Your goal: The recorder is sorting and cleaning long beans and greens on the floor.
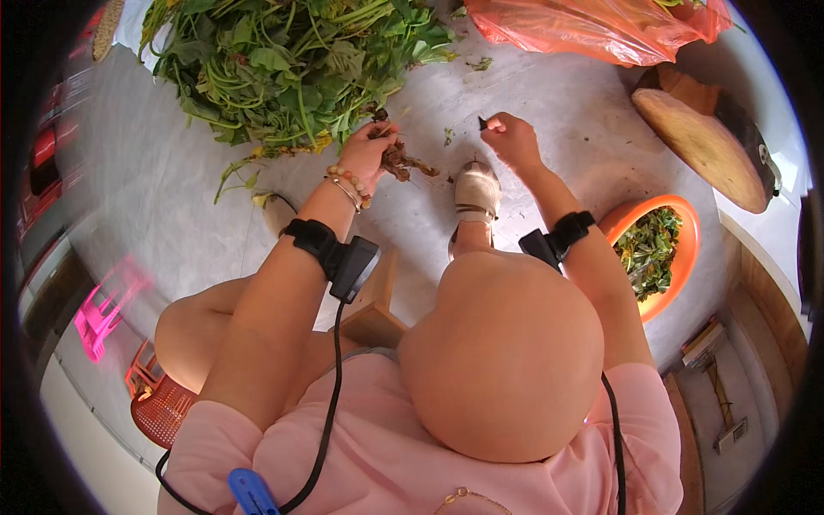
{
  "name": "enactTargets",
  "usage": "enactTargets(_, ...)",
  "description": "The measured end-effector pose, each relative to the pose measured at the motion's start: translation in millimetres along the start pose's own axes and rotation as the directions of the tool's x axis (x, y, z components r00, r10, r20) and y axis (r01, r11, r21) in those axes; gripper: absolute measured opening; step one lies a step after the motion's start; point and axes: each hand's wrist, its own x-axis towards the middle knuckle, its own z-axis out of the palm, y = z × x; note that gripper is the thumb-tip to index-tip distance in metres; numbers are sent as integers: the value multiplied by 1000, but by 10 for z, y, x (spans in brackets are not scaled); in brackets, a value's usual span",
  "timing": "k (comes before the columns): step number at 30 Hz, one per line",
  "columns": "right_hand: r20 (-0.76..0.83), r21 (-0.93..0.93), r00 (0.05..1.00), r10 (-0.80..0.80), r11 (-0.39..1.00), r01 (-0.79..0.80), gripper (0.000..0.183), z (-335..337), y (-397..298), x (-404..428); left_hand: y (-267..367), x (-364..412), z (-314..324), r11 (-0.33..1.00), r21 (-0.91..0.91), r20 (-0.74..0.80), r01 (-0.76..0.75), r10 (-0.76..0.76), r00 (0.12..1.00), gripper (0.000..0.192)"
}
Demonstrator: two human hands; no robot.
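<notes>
My left hand is closed around a clump of brown, withered leaves and stems, just beside a large heap of leafy green vegetables on the floor. Some of the heap's leaves look yellowed. To the right, above a shoe, my right hand has its fingers curled. A small dark piece pokes out between its thumb and fingers; I cannot tell what it is. The two hands are apart, and the right one touches no part of the heap.
An orange basin of chopped-looking greens stands by my right forearm. A red plastic bag lies at the far right, near a round wooden board. Small leaf scraps dot the grey floor. A red basket is behind left.
</notes>
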Motion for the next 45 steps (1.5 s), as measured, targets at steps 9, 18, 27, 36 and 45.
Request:
enactTargets(9,149,256,944,-294,934,250,17,-248,-980,-256,142,-305,468,985,-171,190,8,25,981,20)
enactTargets(18,96,89,896,-434,900,427,24,-297,-923,-278,223,-405,601,994,-107,320,-13,47,946,20)
enactTargets(27,320,869,947,-23,406,-284,24,-520,-723,-295,261,-317,496,991,-136,320,-19,62,945,16)
enactTargets(36,474,837,870,-134,377,-397,55,-436,-1035,-246,291,-470,612,997,12,443,76,-74,893,19)
enactTargets(45,418,822,861,-289,523,-224,44,-426,-1046,-313,338,-373,517,892,-366,602,265,9,799,24)
